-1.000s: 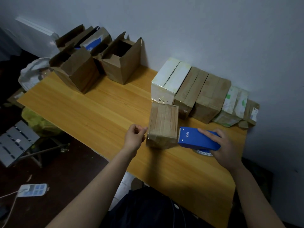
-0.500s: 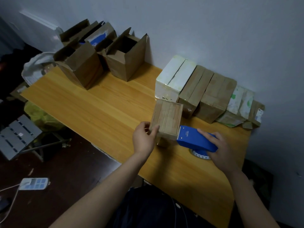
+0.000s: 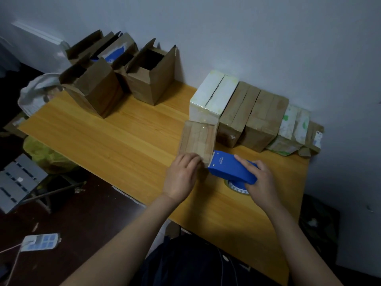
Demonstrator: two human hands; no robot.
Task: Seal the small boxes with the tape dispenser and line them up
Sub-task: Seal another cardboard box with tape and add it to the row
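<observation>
A small brown cardboard box (image 3: 198, 139) with tape across its top stands on the wooden table (image 3: 123, 137). My left hand (image 3: 181, 176) holds the box's near face, fingers against its lower edge. My right hand (image 3: 260, 180) grips a blue tape dispenser (image 3: 231, 169) whose toothed front edge meets the box's near right corner. A roll of tape (image 3: 237, 185) shows under the dispenser. A row of sealed boxes (image 3: 247, 116) lies along the wall behind, a white one (image 3: 212, 98) at its left end.
Several open brown cartons (image 3: 148, 79) stand at the table's back left corner. A white bag (image 3: 35, 93) sits past the left edge. On the dark floor lie a grey rack (image 3: 18, 180) and a power strip (image 3: 39, 242).
My left hand moved from beside the box's left side to its near face and took hold. The box shifted slightly away from me, and the dispenser stayed against its corner.
</observation>
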